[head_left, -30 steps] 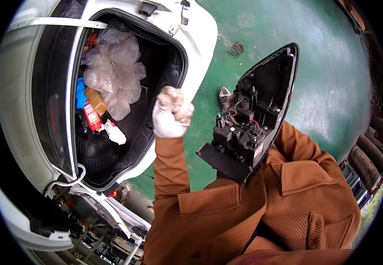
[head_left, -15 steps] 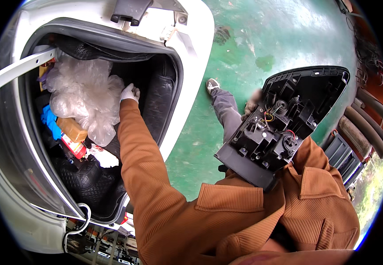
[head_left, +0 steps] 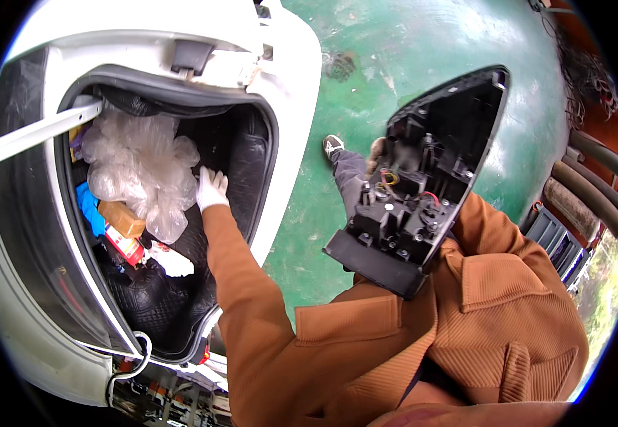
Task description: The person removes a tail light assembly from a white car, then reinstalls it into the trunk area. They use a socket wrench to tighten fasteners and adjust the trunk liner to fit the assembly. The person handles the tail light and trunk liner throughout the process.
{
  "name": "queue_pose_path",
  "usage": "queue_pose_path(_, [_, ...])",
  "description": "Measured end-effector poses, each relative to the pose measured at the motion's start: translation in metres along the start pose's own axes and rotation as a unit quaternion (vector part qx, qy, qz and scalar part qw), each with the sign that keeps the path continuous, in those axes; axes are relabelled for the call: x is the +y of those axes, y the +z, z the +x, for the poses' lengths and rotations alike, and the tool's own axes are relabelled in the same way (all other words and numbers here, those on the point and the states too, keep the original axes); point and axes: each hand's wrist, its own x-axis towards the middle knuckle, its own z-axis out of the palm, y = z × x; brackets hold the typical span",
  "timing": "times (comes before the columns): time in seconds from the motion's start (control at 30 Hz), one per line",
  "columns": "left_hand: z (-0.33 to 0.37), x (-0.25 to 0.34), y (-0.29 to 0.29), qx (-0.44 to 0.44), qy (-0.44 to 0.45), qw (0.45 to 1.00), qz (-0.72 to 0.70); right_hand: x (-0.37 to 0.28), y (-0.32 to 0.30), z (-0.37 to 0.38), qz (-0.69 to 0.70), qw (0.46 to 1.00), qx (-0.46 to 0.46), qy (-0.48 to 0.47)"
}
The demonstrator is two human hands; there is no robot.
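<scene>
My left hand (head_left: pixel 212 188), in a white glove, reaches into the open trunk of a white car. Its fingers are stretched out and somewhat apart, beside a heap of crumpled clear plastic bags (head_left: pixel 142 160), and nothing shows in its grasp. On my right, a large black tail light assembly (head_left: pixel 409 192) is held with its back side up, showing bulb sockets and coloured wires. My right hand (head_left: pixel 375 155) grips it; only gloved fingertips show at its far left edge, and the rest is hidden behind the housing.
A brown box (head_left: pixel 122 219), a blue cloth (head_left: pixel 91 208) and a red-and-white package (head_left: pixel 125 245) lie in the trunk. A white metal strut (head_left: pixel 38 135) crosses its left side. Green floor (head_left: pixel 366 78) lies beyond the bumper; rolled tubes (head_left: pixel 583 192) and a grey crate (head_left: pixel 554 235) stand at right.
My left hand has drawn back slightly from the plastic bags, its fingers going from curled to stretched out. The tail light has shifted left and tilted more upright. The view has shifted a little.
</scene>
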Motion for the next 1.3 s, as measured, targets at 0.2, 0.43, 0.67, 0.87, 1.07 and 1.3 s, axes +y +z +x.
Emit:
queue_pose_path(0.2, [-0.251,-0.014,0.059,-0.113,0.002,0.993,-0.028,-0.032,0.017,-0.008,-0.017,0.999,0.012,0.046])
queue_pose_path(0.43, [-0.471,-0.057,0.174,-0.276,0.098,0.950,-0.104,-0.081,0.044,-0.005,-0.028,0.990,-0.024,0.134])
queue_pose_path(0.67, [-0.535,-0.063,0.257,-0.215,0.075,0.951,-0.211,-0.123,0.065,0.010,-0.054,0.974,-0.054,0.212])
queue_pose_path(0.87, [-0.493,-0.067,0.261,-0.185,0.036,0.947,-0.261,-0.137,0.073,0.040,-0.073,0.961,-0.040,0.264])
queue_pose_path(1.07, [-0.430,-0.087,0.268,-0.195,-0.051,0.937,-0.287,-0.172,0.070,0.086,-0.110,0.959,0.000,0.262])
queue_pose_path(1.3, [-0.364,-0.092,0.294,-0.209,-0.057,0.901,-0.375,-0.241,0.089,0.177,-0.268,0.938,0.070,0.208])
